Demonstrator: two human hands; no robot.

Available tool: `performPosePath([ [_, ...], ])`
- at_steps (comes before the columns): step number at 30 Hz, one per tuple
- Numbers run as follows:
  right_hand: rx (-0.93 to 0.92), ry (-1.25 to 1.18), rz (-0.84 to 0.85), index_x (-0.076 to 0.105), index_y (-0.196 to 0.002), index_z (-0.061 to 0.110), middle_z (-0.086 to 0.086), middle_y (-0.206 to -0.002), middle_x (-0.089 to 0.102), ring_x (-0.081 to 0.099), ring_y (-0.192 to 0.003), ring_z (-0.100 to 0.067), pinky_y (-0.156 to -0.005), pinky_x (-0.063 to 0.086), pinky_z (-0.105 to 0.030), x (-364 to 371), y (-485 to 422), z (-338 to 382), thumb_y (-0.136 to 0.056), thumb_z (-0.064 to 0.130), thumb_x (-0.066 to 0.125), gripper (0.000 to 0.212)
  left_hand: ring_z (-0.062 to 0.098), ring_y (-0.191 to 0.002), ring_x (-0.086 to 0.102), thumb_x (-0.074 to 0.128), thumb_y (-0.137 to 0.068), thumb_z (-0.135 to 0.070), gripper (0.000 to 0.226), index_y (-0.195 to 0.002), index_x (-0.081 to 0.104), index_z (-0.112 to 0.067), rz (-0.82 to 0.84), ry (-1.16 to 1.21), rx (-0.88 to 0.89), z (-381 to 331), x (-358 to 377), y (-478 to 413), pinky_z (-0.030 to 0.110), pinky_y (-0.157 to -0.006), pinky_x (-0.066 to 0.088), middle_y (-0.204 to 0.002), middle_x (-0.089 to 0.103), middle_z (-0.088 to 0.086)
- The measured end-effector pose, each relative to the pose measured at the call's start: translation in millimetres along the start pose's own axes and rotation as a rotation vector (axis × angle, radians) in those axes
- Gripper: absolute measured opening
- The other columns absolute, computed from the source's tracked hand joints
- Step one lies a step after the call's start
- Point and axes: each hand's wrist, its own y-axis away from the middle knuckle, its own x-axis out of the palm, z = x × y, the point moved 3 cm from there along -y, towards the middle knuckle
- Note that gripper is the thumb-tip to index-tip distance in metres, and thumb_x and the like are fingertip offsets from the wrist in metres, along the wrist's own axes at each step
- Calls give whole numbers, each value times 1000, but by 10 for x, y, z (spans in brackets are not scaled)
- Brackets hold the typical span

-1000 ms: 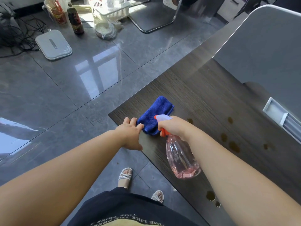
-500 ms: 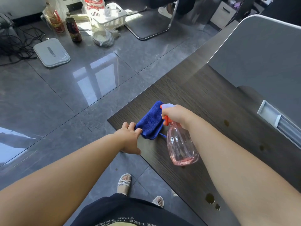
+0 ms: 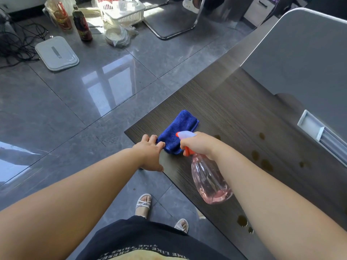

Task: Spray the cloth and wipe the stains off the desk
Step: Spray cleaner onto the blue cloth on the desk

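Folded blue microfibre cloth [image 3: 178, 131] lying near the left corner of the dark wood-grain desk [image 3: 234, 117].

Its near end is pinned under the fingers of the left hand [image 3: 151, 153], which lie pressed together on the fabric at the desk's edge. Just right of it, the right hand [image 3: 198, 145] is wrapped around the neck of a clear pink plastic spray bottle [image 3: 208, 177] with an orange trigger and pale nozzle aimed at the cloth. Brown stains [image 3: 262, 162] dot the desk further right and nearer. Beyond the desk's left edge is glossy grey tiled floor [image 3: 75, 109].
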Motion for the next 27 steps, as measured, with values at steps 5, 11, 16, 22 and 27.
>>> performPosePath([
  [5,8,60,11,53,-80,28,-5,-76,62,51,-73,-20,-63,36,-30,70,93,-85,-77,24,48,7,33,-130,20,59,-78,-58,88,-146,18,-21,-22,-5,5,7,8,-3,38,-106,31,-147,18,10],
  [11,22,4,-72,54,-89,29,-3,-80,63,52,-70,-17,-67,43,-29,-17,181,-242,-78,25,49,13,32,-132,17,59,-79,-56,86,-147,18,-24,-50,24,3,24,40,11,42,-105,36,-149,15,9],
  [16,34,-108,-168,57,-111,17,-3,-76,60,48,-69,-19,-65,40,-31,-183,137,-216,-73,26,48,40,30,-133,18,59,-81,-52,79,-145,22,-25,-69,72,1,31,18,34,40,-105,36,-149,16,7],
  [22,74,-181,-229,58,-88,14,-6,-71,62,51,-68,-23,-59,37,-29,-345,97,-86,-68,29,49,26,28,-129,24,59,-82,-49,67,-139,34,-25,-75,150,-39,24,-40,8,39,-100,40,-144,26,5],
  [27,42,-214,-241,56,-92,19,-2,-75,60,55,-63,-17,-56,39,-25,-402,50,-48,-70,28,50,24,30,-124,40,59,-84,-45,64,-137,33,-19,-122,333,-106,110,-184,-46,39,-101,38,-136,40,9],
])
